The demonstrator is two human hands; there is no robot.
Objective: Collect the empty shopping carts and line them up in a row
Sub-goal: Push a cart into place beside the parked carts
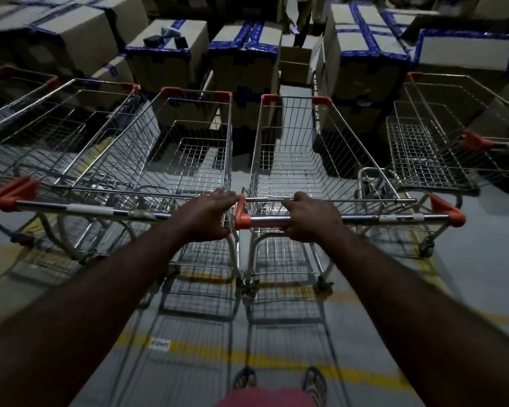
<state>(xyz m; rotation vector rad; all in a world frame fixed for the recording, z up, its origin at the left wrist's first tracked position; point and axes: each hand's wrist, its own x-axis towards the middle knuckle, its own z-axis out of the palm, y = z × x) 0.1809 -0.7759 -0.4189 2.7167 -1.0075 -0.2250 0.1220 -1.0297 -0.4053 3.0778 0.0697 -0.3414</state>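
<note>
From the head camera, the task looked well along: several carts (56, 113) stood side by side facing the stacked boxes (241, 63), and the right hand (309, 220) was wrapped around the handle of the centre cart (288, 171), while the left hand (206, 215) curled over the handle end of the left cart (171, 160), the two handles almost touching. One right cart (441, 142) sat turned askew and apart, probably left to bring in. The boxes closed off the front, with bare floor and a yellow line (247, 353) behind.
</note>
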